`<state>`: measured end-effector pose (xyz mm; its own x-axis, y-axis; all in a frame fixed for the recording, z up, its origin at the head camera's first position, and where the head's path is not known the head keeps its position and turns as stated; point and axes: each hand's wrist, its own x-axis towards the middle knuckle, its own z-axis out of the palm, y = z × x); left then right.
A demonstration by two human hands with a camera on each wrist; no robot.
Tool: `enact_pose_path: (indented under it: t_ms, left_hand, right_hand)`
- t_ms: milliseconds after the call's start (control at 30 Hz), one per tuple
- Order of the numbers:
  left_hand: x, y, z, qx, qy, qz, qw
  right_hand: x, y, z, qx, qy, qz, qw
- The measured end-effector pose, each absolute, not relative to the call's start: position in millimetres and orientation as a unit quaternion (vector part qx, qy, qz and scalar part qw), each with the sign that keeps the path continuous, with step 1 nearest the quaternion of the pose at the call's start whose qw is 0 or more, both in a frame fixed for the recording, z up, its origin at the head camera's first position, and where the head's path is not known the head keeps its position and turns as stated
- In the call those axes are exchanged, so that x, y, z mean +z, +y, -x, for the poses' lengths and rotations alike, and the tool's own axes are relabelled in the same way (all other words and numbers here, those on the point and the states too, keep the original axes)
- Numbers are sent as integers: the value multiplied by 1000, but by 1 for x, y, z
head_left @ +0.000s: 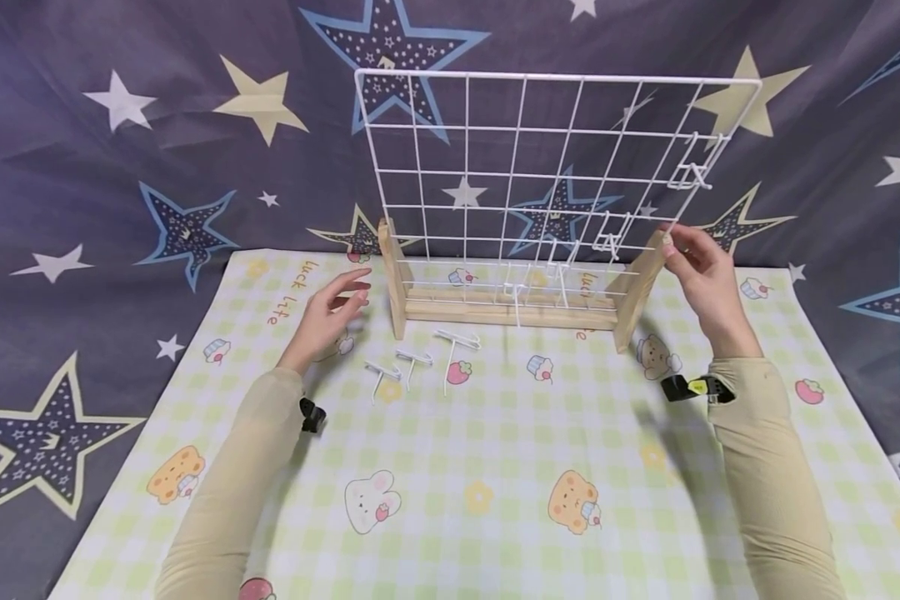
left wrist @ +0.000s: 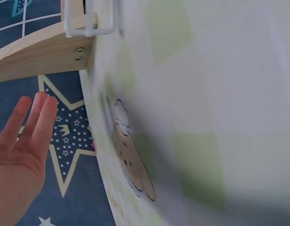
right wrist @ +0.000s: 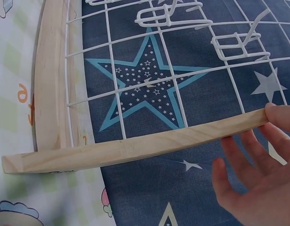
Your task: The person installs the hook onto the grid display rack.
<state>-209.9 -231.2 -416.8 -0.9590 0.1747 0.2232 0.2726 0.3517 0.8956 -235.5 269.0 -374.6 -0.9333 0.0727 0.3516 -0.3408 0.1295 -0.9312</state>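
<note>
A white wire grid (head_left: 555, 78) stands upright in a wooden stand, between a left side post (head_left: 394, 287) and a right side post (head_left: 637, 292). At the top of the right post, my right hand (head_left: 708, 283) pinches the wood between thumb and fingers; the right wrist view shows the thumb (right wrist: 279, 115) on one edge and fingertips below. Several white hooks (head_left: 607, 243) hang on the grid in a diagonal, rising to the upper right. My left hand (head_left: 324, 321) hovers just left of the left post, fingers relaxed, holding nothing; in the left wrist view its palm (left wrist: 20, 165) shows.
Three loose white hooks lie on the tablecloth (head_left: 450, 450) in front of the left post, the largest hook (head_left: 457, 339) rightmost. A wooden crossbar (head_left: 495, 313) joins the posts at the base. Behind the table hangs a dark star-patterned cloth (head_left: 195, 167).
</note>
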Motion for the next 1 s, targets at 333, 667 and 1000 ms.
enact_pose_path:
  t_ms: [333, 667, 1000]
  left_hand:
    - [-433, -239, 207, -571, -806, 157, -12]
    - [-420, -226, 202, -579, -794, 179, -46]
    - [-449, -222, 215, -592, -782, 192, -45]
  right_hand:
    - [-375, 273, 238, 669, -719, -110, 154]
    - [-368, 285, 242, 655, -736, -128, 110]
    - [-359, 295, 245, 582, -806, -91, 55]
